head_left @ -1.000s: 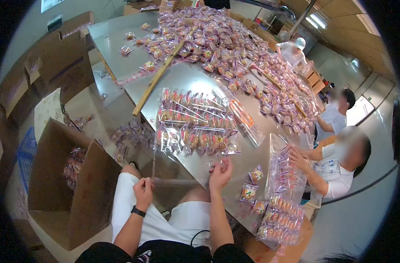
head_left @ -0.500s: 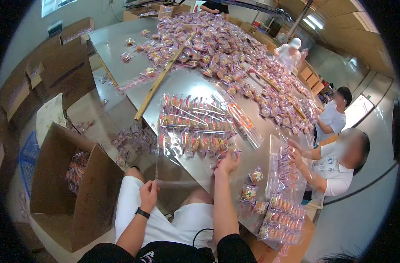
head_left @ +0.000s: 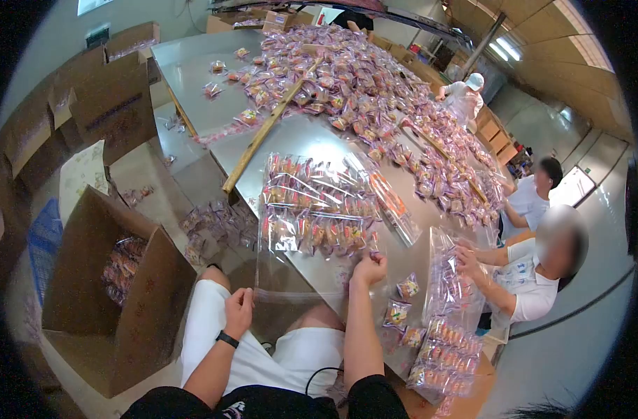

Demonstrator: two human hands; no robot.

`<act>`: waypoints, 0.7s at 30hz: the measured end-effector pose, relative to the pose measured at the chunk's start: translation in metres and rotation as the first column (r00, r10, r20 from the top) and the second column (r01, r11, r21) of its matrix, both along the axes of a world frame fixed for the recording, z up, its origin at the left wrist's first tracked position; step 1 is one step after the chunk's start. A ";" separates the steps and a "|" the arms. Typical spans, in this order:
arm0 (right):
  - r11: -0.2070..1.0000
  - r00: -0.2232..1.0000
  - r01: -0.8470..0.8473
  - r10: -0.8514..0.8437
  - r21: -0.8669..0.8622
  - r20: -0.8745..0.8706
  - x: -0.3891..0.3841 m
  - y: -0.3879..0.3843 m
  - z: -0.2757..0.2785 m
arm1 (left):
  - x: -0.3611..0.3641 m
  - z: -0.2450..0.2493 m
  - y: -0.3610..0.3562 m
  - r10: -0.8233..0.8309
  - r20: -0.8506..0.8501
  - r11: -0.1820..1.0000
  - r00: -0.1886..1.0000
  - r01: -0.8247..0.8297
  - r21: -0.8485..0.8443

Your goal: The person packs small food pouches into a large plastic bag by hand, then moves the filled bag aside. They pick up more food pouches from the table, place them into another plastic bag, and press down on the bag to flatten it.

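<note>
- While the near left corner of the clear bag [head_left: 277,271] is pinched between the drawn-together fingers of the left hand [head_left: 239,307], its near edge is spread, past the table's rim, toward the right hand [head_left: 370,269].
- The right hand is kept curled at the bag's near right side; whether film is gripped cannot be told.
- Loose packets [head_left: 397,313] are scattered to the right of that hand.
- Beyond both hands, rows of packets [head_left: 319,234] are enclosed in the bag, laid on the table [head_left: 308,136].
- Farther off, a stick [head_left: 265,135] is laid, and beside it packets are piled in a heap [head_left: 354,77].
</note>
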State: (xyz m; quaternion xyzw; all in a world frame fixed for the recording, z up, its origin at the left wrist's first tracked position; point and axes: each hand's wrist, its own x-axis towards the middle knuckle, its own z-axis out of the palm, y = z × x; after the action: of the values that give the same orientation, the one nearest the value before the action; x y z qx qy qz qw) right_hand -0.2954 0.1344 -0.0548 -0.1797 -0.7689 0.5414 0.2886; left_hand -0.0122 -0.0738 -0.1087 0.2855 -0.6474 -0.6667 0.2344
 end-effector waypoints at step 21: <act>0.769 0.742 -0.570 0.633 0.290 -0.221 0.095 -0.022 0.087 | -0.014 0.010 -0.031 -0.415 0.491 0.676 0.766 0.621 -0.398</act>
State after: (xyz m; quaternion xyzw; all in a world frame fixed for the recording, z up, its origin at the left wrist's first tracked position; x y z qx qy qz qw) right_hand -0.2008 0.1125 0.0326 0.1956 -0.7823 0.5451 0.2294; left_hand -0.0257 -0.1049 -0.0989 0.1257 -0.8932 -0.4312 -0.0210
